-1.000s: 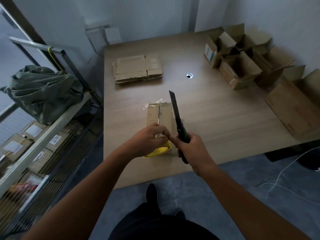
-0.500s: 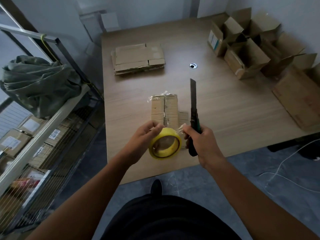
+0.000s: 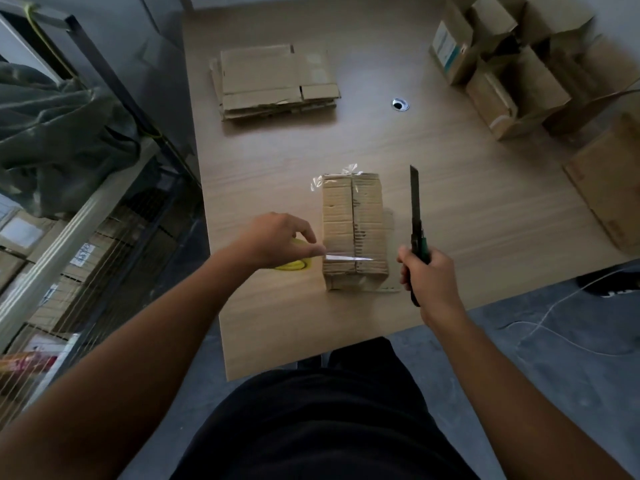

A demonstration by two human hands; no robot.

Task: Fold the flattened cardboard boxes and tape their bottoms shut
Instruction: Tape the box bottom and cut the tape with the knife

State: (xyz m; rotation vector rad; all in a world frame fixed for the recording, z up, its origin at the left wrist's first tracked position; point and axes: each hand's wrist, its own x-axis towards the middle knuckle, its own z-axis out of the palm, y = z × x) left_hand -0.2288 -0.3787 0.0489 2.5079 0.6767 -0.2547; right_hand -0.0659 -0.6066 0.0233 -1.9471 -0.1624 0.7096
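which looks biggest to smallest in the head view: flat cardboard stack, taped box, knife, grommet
1. stack of flattened brown cardboard boxes, though farther off
2. folded brown cardboard box with clear tape
3. green-handled utility knife, held nearer the camera in the right hand
4. small round metal grommet

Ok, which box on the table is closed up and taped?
The small box between the left hand and right hand, flaps shut with clear tape; the far-right boxes gape open, and the far stack lies flat.
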